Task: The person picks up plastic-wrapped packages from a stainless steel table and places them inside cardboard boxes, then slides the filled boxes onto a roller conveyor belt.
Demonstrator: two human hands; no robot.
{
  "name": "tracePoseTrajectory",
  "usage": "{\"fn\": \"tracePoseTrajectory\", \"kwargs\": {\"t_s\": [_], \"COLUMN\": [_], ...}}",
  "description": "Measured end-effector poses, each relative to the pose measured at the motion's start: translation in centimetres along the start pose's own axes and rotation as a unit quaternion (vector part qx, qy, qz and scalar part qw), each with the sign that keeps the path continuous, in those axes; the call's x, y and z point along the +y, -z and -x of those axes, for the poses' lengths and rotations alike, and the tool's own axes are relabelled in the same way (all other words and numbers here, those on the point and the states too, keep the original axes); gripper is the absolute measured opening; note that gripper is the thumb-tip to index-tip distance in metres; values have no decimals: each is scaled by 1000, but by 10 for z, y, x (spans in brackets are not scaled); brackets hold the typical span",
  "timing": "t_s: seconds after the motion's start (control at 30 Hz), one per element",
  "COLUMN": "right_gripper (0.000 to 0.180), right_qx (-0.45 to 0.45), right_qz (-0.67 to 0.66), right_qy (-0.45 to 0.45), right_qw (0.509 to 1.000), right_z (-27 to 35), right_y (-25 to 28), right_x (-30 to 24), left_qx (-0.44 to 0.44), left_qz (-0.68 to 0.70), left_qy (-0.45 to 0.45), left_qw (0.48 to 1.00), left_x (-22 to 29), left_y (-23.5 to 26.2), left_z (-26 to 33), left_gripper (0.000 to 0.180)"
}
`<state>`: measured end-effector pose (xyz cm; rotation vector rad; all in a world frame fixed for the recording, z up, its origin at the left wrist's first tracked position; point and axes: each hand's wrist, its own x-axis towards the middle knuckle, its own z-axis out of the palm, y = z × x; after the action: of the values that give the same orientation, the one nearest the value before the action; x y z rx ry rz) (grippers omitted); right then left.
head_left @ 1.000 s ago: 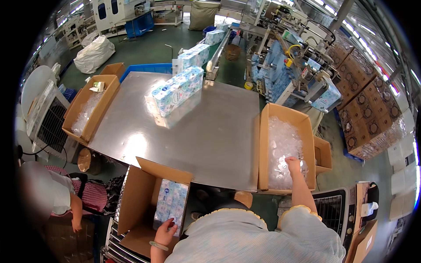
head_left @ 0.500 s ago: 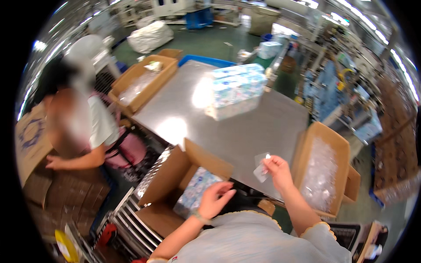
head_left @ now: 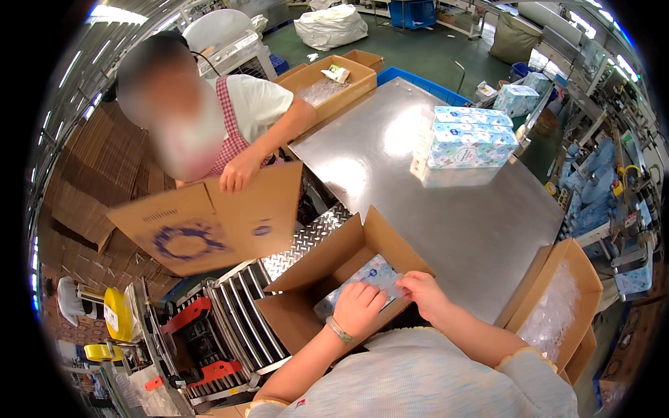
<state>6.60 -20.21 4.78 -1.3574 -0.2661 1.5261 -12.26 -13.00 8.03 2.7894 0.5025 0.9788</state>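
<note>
An open cardboard carton stands in front of me, with a blue-and-white floral-printed pack inside it. Over that pack, my left hand has its fingers curled together, and whatever may be under the fingertips is hidden. Beside it, at the carton's right side, my right hand is closed in a pinch near the pack's right end. What it holds, if anything, is too small to make out.
More floral packs stand on the metal table. A carton of clear plastic pieces is at the right. On the left, a co-worker holds a flattened carton beside a roller conveyor with a red-armed machine.
My right hand has moved left from above the table to the carton; the clear plastic piece it held no longer shows. My view has turned left. The co-worker has swung a flattened carton nearer.
</note>
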Motion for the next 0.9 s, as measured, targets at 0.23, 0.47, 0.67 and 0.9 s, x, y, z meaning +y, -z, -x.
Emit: {"fn": "tracePoseTrajectory", "kwargs": {"t_s": [0.23,0.47,0.67,0.9], "right_gripper": [14,14,11,9], "right_qx": [-43,30,91,124], "right_qz": [89,92,125,148], "right_qy": [-49,94,65,47], "right_qw": [994,991,986,980], "right_z": [-24,-26,-13,-4], "right_y": [12,44,90,119], "right_x": [-4,-36,-50,-29], "left_qx": [-72,-158,-234,-173], "left_qz": [14,119,286,509], "left_qy": [19,246,565,808], "left_qw": [997,949,738,243], "left_x": [-17,-40,-75,-105], "left_y": [-19,-67,-139,-186], "left_z": [7,55,146,229], "left_gripper": [27,11,9,9]}}
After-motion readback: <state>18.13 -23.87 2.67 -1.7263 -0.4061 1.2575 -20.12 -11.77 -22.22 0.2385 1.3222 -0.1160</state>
